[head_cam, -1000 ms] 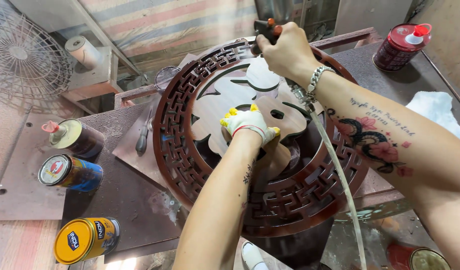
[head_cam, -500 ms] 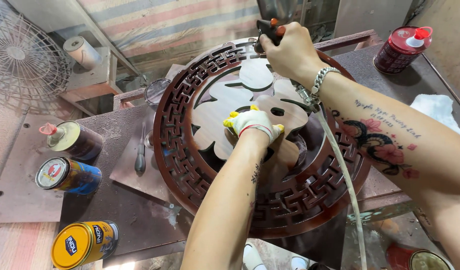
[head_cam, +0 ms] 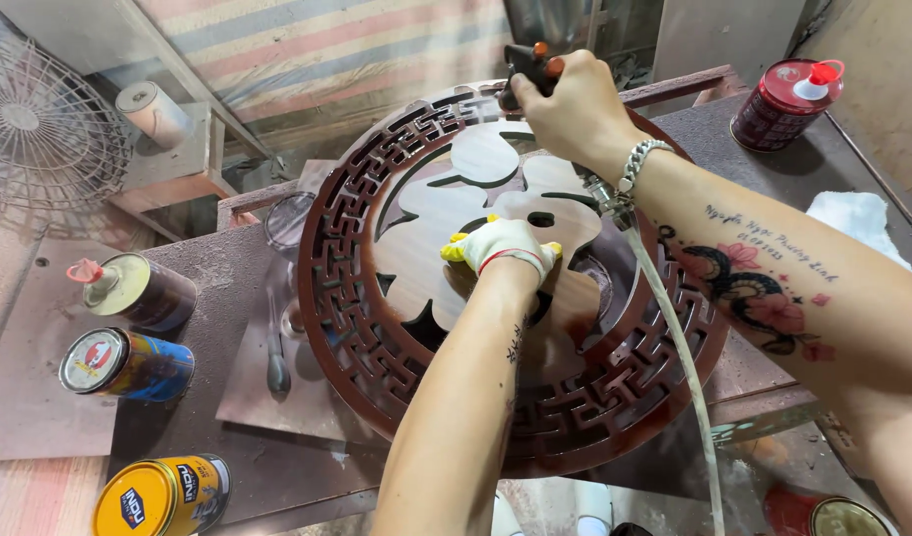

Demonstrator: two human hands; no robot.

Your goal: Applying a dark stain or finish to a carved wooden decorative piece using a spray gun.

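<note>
- The left hand (head_cam: 503, 246), in a white glove with yellow edge and a red line at the cuff, lies flat on the middle of the round carved wooden panel (head_cam: 456, 298). Its grip is not closed on anything; the fingers press down on the plain centre figure. Compared with one second ago, this hand sits at nearly the same place on the figure.
- The right hand (head_cam: 575, 104) is closed around a small spray gun (head_cam: 528, 67) with an orange knob, held at the far rim of the panel. Earlier the gun was at the same top edge, so it has moved only a little along the rim.
- A pale hose (head_cam: 674, 347) runs from the gun, along the right forearm, and down over the near edge of the panel.
- The panel leans on the bench (head_cam: 228, 268), its far edge raised, with a dark red-brown fretwork ring around the cut-out centre. Its tilt looks unchanged.
- My judgement: the work stays at the upper border, and the left hand only steadies the piece.
- To the left on the bench lie three cans on their sides: one with a red nozzle (head_cam: 133, 290), a blue one (head_cam: 127, 363), a yellow one (head_cam: 163, 493).
- A red can with a red cap (head_cam: 781, 99) stands at the far right, and a white cloth (head_cam: 858, 220) lies near it.
- A wire fan guard (head_cam: 39, 139) is at the far left.
</note>
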